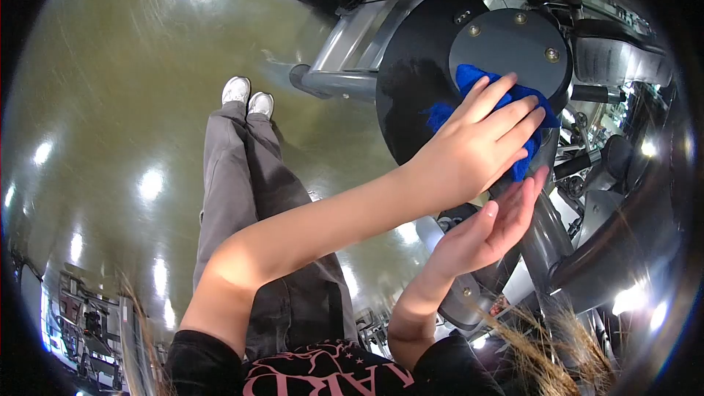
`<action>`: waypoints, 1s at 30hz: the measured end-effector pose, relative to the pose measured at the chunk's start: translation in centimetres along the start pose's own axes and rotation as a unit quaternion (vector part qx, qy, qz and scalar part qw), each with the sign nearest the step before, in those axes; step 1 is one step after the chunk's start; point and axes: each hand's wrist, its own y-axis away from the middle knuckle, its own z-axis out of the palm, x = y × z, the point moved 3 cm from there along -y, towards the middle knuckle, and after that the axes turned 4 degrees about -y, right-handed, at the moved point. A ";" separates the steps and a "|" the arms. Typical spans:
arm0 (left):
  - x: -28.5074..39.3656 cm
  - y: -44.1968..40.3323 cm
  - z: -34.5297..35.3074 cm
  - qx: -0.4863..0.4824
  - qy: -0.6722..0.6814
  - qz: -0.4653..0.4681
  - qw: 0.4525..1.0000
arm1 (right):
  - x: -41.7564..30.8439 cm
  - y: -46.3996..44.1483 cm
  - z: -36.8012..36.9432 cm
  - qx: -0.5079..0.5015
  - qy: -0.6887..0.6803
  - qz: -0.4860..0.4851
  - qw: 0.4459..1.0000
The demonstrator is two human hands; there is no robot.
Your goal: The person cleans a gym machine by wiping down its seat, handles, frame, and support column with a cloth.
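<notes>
A blue cloth [475,77] lies bunched against the round grey plate [506,44] of a gym machine, which has bolts near its rim. My left hand [488,132] presses the cloth on the lower part of that plate, its fingers bent over the fabric. Behind the plate is a larger black disc [411,81] with a darker, wet-looking patch. Just below the cloth, my right hand [499,227] is held palm up with its fingers apart, near the machine's grey tube [544,238], and nothing lies in it.
The machine's metal frame [352,82] reaches left over the shiny greenish floor [132,66]. A padded part [612,59] and dark bars stand at the right. More gym equipment [92,330] is at the lower left. My shoes [236,92] rest on the floor.
</notes>
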 end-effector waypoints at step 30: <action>-7.6 -5.3 1.4 0.009 0.089 -0.004 0.996 | 1.4 -0.2 2.6 -0.049 0.158 -0.034 0.986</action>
